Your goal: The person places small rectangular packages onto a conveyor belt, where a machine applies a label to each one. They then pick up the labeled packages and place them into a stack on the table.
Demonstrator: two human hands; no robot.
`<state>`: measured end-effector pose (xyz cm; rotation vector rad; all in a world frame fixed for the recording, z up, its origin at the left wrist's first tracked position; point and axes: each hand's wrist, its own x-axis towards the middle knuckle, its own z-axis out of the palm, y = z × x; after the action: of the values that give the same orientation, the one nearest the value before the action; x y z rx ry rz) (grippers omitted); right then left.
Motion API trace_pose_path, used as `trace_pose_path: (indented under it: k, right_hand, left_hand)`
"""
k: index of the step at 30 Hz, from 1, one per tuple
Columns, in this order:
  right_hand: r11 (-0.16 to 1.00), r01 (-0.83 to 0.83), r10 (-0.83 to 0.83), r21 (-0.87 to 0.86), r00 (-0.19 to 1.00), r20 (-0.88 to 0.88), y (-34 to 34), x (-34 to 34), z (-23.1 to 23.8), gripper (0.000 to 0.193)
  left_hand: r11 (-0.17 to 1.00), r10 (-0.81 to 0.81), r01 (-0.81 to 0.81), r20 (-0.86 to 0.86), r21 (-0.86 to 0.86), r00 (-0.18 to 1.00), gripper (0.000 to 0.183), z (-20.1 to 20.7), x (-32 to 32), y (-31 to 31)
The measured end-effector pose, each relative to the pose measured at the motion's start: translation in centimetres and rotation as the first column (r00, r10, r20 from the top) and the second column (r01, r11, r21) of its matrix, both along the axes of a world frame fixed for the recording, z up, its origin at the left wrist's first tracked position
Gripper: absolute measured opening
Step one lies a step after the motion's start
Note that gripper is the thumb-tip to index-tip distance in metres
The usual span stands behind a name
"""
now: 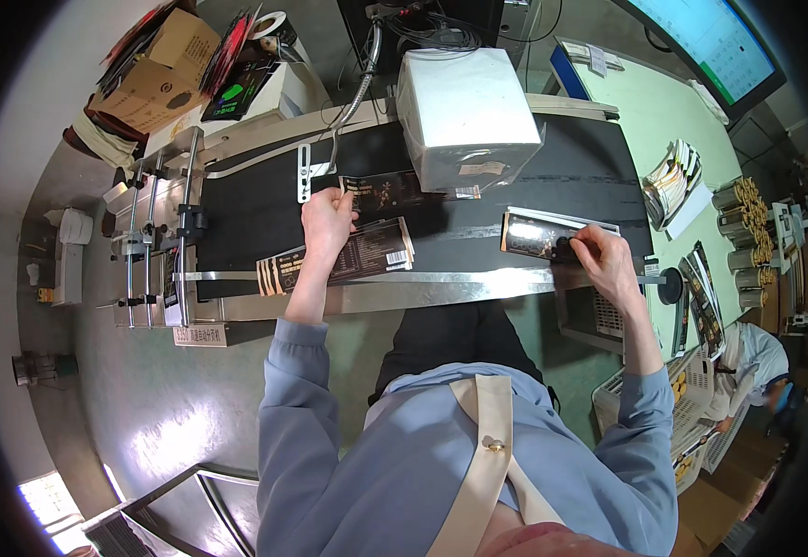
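My left hand is closed at the left end of a flat black printed packet, its thumb and fingers pinching the edge. Under that wrist lies a fanned row of similar packets, with gold print and a barcode. At the right, my right hand pinches the right end of a small stack of black packets with pale edges. Both groups rest on a black conveyor belt. The fingertips of the right hand are partly hidden by the hand itself.
A plastic-wrapped white block stands on the belt's far side. Metal rods and clamps cross its left end. A steel rail borders the near edge. More packets lie on the green table at right, below a monitor.
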<state>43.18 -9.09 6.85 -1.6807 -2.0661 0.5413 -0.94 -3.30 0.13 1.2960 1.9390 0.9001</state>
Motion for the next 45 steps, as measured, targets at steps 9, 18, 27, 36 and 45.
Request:
trace_pose_path:
  k: [9, 18, 27, 36, 45]
  right_hand:
    - [1.0, -0.007, 0.006, 0.007, 0.999, 0.031, 0.7, 0.1, 1.5, 0.015]
    - [0.997, -0.029, 0.025, 0.075, 0.998, 0.056, 1.8, 0.8, 2.5, 0.013]
    - [0.927, 0.025, -0.078, 0.375, 0.989, 0.127, 6.1, 3.5, 8.1, 0.011]
    - [0.678, 0.063, -0.38, 0.732, 0.883, 0.277, 11.2, 6.5, 13.9, 0.016]
    - [0.689, 0.031, -0.383, 0.724, 0.863, 0.328, 13.8, 6.4, 14.3, 0.017]
  left_hand:
    - [1.0, 0.0, -0.001, -0.032, -0.01, 0.999, 0.024, 0.0, 0.0, 0.1]
    - [1.0, 0.014, -0.014, -0.024, -0.015, 1.0, 0.024, 0.0, 0.0, 0.2]
    - [0.999, 0.034, -0.034, 0.025, -0.013, 0.999, 0.023, 0.0, 0.0, 0.0]
    - [0.999, -0.018, 0.019, -0.021, 0.048, 1.0, 0.025, -0.9, -0.4, 0.4]
    - [0.999, -0.026, 0.027, -0.059, 0.017, 0.998, 0.025, -0.6, -0.4, 0.2]
